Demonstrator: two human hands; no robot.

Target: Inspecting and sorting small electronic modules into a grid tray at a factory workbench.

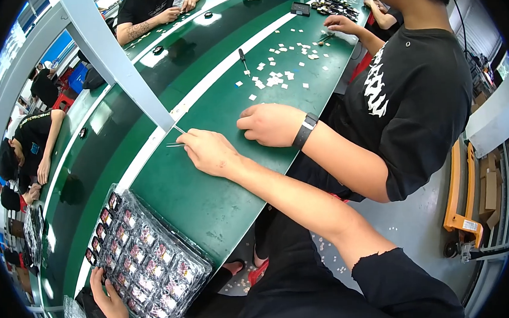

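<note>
My right hand (210,153) is closed around a pair of metal tweezers (175,144), whose two tips stick out to the left, apart, over the green work surface. Nothing shows between the tips. At the lower left, my left hand (110,302) has its fingers stretched apart along the left edge of a stack of clear plastic trays (180,227). Rows of small dark square pieces with reddish and white marks fill the top tray's pockets. Several black square pieces (101,231) line its far left edge, a little beyond my left fingertips.
Beside my right hand is a co-worker's hand (270,126) with a dark watch. Farther along the green table (211,205) are scattered small white squares (276,79), a screwdriver (242,56) and a dark pile (334,7). A grey metal post (117,59) rises at the left.
</note>
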